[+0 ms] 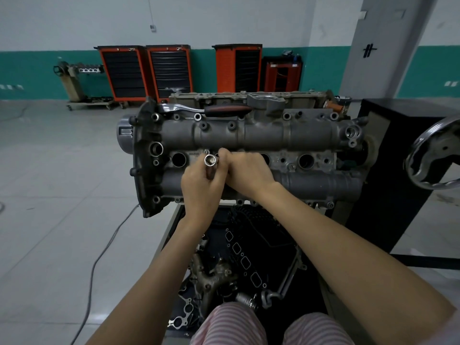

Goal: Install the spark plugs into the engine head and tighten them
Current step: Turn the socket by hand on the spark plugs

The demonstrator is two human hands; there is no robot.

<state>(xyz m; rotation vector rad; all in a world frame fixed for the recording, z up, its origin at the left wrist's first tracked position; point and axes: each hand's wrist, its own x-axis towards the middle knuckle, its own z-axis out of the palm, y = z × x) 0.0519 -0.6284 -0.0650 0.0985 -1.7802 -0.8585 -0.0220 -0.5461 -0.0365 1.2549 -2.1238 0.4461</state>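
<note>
The grey engine head [261, 135] sits on a stand in front of me, with a row of round spark plug wells; the leftmost well [178, 159] and a right one [306, 161] show open and dark. My left hand [201, 185] grips a spark plug socket [210, 161], its shiny open end pointing up at me. My right hand [245, 170] rests on the head beside it, fingers curled at the second well; what they hold is hidden. A ratchet wrench [206, 109] with a dark handle lies on the head's far side.
A tray under the head holds gaskets [245, 261] and metal parts [214, 272]. The stand's handwheel [434, 155] is at the right by a black cabinet [398, 175]. Orange tool carts [146, 70] line the back wall. A cable [99, 257] runs over the floor at left.
</note>
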